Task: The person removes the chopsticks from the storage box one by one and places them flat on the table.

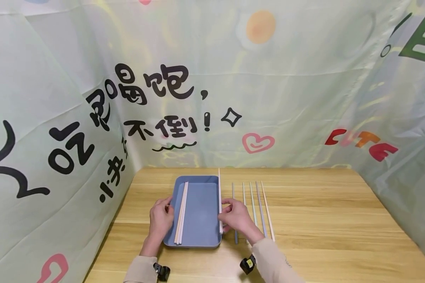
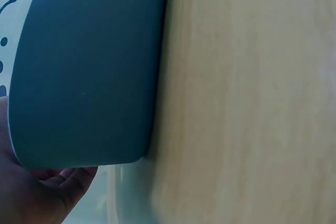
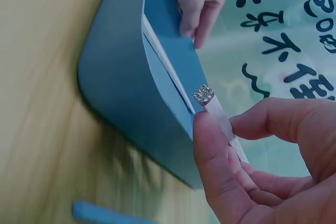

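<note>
A blue rectangular tray [image 1: 202, 212] lies on the table, with several pale pink and white chopsticks [image 1: 182, 212] lengthwise along its left side. My left hand [image 1: 161, 216] grips the tray's left rim; in the left wrist view its fingers [image 2: 79, 182] bend around the tray's edge. Above the tray's right rim, my right hand [image 1: 236, 214] pinches a pale pinkish-white chopstick [image 1: 219, 184] between thumb and fingers. The right wrist view shows this chopstick's silvery patterned end [image 3: 203, 94] standing out past the thumb.
Right of the tray, several chopsticks lie spaced apart on the wooden table [image 1: 322, 220], among them a blue one [image 1: 261, 208] and a pale orange one [image 1: 268, 210]. My right forearm partly covers them. Printed cloth [image 1: 297, 98] hangs around the back and sides.
</note>
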### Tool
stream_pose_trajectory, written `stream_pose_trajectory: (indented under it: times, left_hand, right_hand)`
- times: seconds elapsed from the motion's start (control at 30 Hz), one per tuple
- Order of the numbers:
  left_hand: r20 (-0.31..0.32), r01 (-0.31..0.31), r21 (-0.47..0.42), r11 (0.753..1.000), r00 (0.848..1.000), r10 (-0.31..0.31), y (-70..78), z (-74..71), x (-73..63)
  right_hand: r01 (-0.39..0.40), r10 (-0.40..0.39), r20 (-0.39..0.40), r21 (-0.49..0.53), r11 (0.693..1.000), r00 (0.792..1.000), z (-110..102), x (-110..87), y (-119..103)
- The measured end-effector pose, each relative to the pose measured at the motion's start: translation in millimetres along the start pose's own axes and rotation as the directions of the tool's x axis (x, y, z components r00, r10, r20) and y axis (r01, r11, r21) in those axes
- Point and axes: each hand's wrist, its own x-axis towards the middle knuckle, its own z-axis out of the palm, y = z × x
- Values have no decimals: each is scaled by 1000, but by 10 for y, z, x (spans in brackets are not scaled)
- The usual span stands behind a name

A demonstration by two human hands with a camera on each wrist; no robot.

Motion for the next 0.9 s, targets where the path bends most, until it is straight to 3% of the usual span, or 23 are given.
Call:
stream_pose_trajectory:
  times: [0.4,0.63,0.9]
  left_hand:
    - [-1,27,-12,1000,1000,-27,41,-20,1]
    - [-29,18,-6,1000,999,-18,36,5,4]
    - [-20,18,-8,1000,1000,-18,31,-7,10]
  right_hand:
    - [-27,31,-85,38,999,996,-325,-52,102]
    - [-36,42,-122,46,998,992,-458,-114,156]
    - [-72,76,-155,34,997,985,-645,-196,252]
